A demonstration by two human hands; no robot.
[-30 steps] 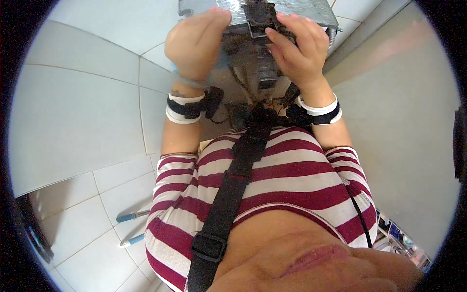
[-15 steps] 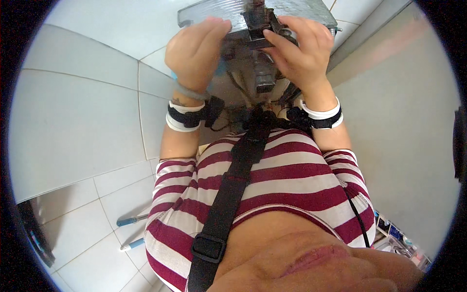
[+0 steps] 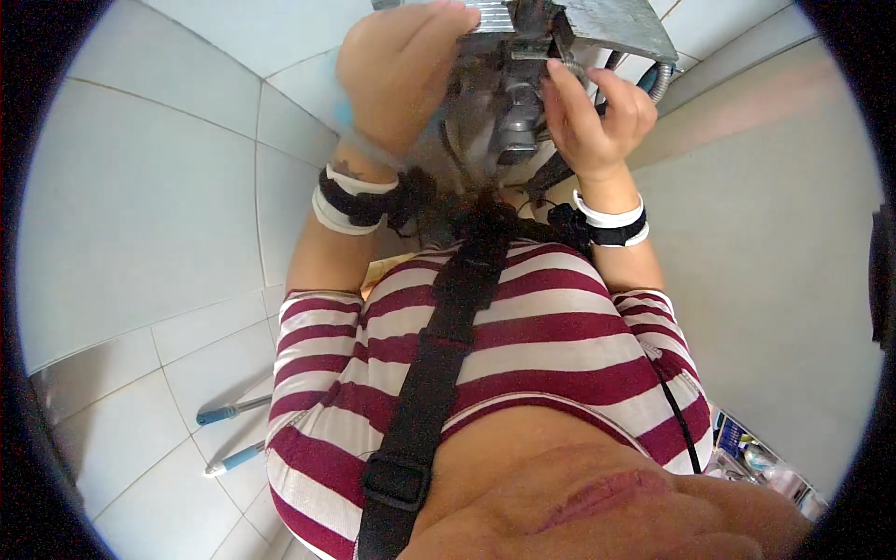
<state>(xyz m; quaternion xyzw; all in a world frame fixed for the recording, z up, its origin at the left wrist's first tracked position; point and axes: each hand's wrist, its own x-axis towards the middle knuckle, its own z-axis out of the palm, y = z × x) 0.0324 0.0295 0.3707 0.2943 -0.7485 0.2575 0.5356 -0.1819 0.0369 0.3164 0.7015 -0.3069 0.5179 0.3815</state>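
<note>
A grey metal machine (image 3: 623,30) with a flat plate and a dark central block (image 3: 519,93) stands at the top of the head view. My left hand (image 3: 397,75), slightly smeared by motion, reaches to its left side. The fingers stretch over the ribbed plate (image 3: 493,17), and the palm side is hidden. On the other side, my right hand (image 3: 597,121) is close beside the central block. Its thumb and fingers are bent but apart, with nothing visible between them; I cannot tell whether the fingertips touch the metal.
A ribbed grey hose (image 3: 663,82) hangs at the machine's right edge. White tiled wall (image 3: 159,177) lies on the left, a pale smooth panel (image 3: 756,243) on the right. Two blue-ended handles (image 3: 219,415) are at lower left. Small packaged items (image 3: 761,457) sit at lower right.
The machine sits higher and further right in view. My right hand has drawn down off the central block, its fingers spreading. My left hand has shifted up and right along the plate.
</note>
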